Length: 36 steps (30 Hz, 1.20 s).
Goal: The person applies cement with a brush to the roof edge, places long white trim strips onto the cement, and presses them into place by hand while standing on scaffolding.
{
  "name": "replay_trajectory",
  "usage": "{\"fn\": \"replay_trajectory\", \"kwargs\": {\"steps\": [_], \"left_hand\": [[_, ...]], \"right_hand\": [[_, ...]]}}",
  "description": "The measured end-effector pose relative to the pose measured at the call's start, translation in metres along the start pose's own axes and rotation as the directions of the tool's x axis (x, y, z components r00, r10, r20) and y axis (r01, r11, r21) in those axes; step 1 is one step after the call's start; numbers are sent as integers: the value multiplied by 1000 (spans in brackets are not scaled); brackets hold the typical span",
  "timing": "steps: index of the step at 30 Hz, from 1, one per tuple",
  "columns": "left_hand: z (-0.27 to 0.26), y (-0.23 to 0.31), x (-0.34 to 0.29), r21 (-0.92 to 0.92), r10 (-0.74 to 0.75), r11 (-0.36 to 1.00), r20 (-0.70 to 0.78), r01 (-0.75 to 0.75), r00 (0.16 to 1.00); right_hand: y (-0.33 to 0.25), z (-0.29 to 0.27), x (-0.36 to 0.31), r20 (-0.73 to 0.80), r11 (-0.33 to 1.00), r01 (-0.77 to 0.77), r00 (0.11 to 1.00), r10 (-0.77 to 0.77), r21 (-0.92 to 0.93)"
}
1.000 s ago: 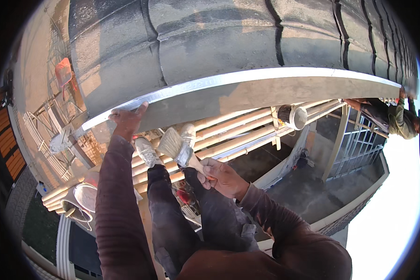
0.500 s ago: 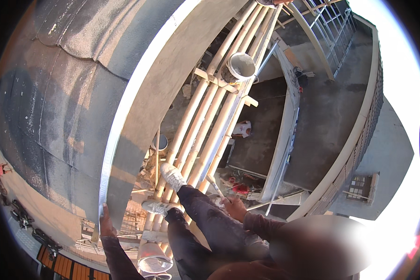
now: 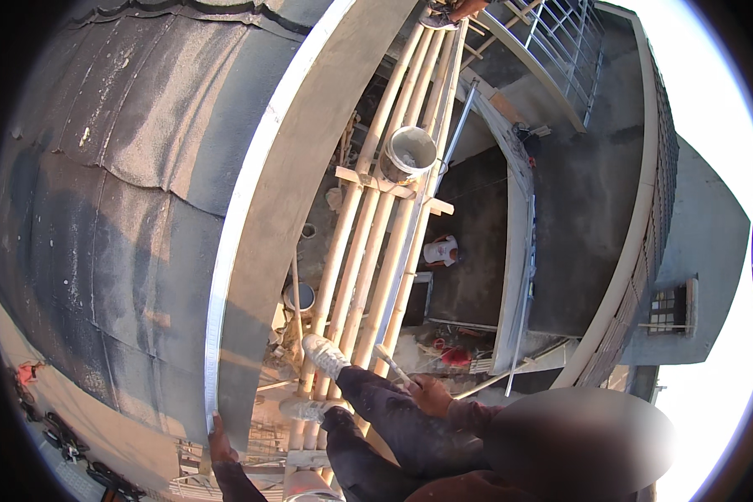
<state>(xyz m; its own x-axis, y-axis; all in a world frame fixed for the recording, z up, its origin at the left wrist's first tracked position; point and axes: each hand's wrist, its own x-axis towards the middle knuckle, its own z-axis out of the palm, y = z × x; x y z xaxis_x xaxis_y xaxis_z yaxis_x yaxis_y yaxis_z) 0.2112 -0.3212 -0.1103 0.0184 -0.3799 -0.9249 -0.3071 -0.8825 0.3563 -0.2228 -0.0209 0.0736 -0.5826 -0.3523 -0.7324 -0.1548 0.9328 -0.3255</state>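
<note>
Along the roof edge runs a long white strip (image 3: 227, 259), on top of a smooth grey plastered band (image 3: 263, 276). My left hand (image 3: 222, 443) rests at the near end of this strip, a finger stretched up against it and the other fingers partly hidden. My right hand (image 3: 430, 395) is closed around a brush (image 3: 396, 363) with a pale handle, held above my thigh. The brush's far end points up and left, over the scaffold poles (image 3: 385, 276). My feet in white shoes (image 3: 325, 355) stand on those poles.
A bucket (image 3: 410, 155) stands on the poles by a wooden crosspiece (image 3: 356, 177). Another bucket (image 3: 318, 485) is near the lower edge. Gaps beside the poles drop to lower ground, where a person in a white shirt (image 3: 440, 251) stands. Dark roofing (image 3: 125, 209) lies left.
The whole view has shifted, so the scaffold and roof edge sit differently. My left hand stays at the strip's near end, and my right hand still grips the brush.
</note>
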Motion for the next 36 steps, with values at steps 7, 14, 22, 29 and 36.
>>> {"fn": "replay_trajectory", "kwargs": {"steps": [7, 14, 22, 29, 36], "left_hand": [[13, 7, -21, -49, 137, 989, -34, -139, 990], [18, 2, -14, -134, 316, 938, -40, -319, 948], [17, -34, 34, 52, 43, 998, -235, -32, 971], [27, -17, 16, 60, -55, 996, -223, 70, 973], [20, -1, 1, 409, -11, 911, -87, 46, 996]], "right_hand": [[-157, -24, 46, -126, 813, 554, 806, -578, -179], [-234, -20, 49, -194, 665, 746, 648, -737, -33], [-185, 47, 35, -77, 550, 830, 545, -835, -96], [-104, 90, -16, 282, 860, 510, 823, -492, 13], [-92, 140, -1, 686, 755, 630, 632, -360, -184]]}}
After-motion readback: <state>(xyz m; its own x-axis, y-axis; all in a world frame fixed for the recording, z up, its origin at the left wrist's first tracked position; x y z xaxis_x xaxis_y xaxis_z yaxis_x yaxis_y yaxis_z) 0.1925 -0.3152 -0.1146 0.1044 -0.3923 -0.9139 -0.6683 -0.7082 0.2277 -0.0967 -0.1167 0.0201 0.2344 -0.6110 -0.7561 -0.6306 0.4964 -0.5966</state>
